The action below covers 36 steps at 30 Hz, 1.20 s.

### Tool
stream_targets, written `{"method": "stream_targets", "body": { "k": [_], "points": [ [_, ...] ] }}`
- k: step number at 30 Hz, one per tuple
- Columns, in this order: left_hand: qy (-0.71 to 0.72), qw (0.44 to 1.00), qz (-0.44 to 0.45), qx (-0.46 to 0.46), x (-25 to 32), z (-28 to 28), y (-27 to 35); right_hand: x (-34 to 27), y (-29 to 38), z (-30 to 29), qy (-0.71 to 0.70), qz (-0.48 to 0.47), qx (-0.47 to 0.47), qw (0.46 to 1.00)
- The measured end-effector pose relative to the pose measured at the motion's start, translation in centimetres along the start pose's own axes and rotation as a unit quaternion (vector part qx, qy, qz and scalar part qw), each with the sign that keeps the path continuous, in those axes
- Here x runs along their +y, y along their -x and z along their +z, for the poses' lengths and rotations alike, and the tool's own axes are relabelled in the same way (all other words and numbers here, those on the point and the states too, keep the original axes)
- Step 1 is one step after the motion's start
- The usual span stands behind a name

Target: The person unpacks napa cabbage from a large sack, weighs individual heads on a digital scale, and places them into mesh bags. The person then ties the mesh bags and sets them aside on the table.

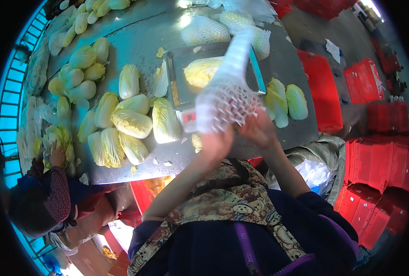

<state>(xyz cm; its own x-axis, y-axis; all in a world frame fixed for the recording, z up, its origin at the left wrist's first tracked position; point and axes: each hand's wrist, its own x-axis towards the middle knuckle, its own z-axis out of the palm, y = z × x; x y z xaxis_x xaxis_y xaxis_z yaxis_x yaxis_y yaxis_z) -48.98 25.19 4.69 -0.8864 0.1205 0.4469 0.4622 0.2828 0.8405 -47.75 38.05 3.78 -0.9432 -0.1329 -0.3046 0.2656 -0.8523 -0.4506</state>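
A white foam mesh sleeve [225, 100], blurred by motion, stretches upward from both hands. My left hand [218, 141] grips its lower left rim, and my right hand [258, 126] holds its right side. Behind the sleeve, a peeled napa cabbage [201, 72] lies on the metal tray [176, 55] of a weighing scale, whose lit red display [189, 117] shows beside the sleeve. Left of the scale stands an upright napa cabbage [165, 120], with several more further left. Mesh-wrapped cabbages [206, 30] lie beyond the tray. Cabbage leaves [276, 100] and a small cabbage [296, 101] are at the right.
The metal table [139, 174] holds more cabbage piles at the left, where a co-worker's hand [57, 155] touches a leafy cabbage. Red plastic crates [320, 89] stand along the right side. An open woven sack [332, 151] with white plastic is by the table's near right corner.
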Motion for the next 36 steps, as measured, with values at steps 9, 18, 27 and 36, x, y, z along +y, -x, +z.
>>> {"method": "stream_targets", "body": {
  "k": [9,18,27,36],
  "points": [
    [0.361,0.754,-0.533,-0.126,-6.1,-0.9,3.3,-2.8,4.8,-5.3,0.544,-0.145,0.026,0.826],
    [0.453,0.659,-0.598,-0.054,-18.8,-5.2,-6.6,-10.3,-9.3,-13.4,0.559,-0.136,0.099,0.812],
    [0.275,0.775,-0.530,-0.208,-21.1,-0.3,-13.2,-8.2,-20.8,-11.8,0.529,-0.011,0.183,0.828],
    [0.216,0.820,-0.447,-0.286,-14.5,-3.3,-16.5,-14.1,-15.1,-7.7,0.218,0.066,0.011,0.974]
  ]
}}
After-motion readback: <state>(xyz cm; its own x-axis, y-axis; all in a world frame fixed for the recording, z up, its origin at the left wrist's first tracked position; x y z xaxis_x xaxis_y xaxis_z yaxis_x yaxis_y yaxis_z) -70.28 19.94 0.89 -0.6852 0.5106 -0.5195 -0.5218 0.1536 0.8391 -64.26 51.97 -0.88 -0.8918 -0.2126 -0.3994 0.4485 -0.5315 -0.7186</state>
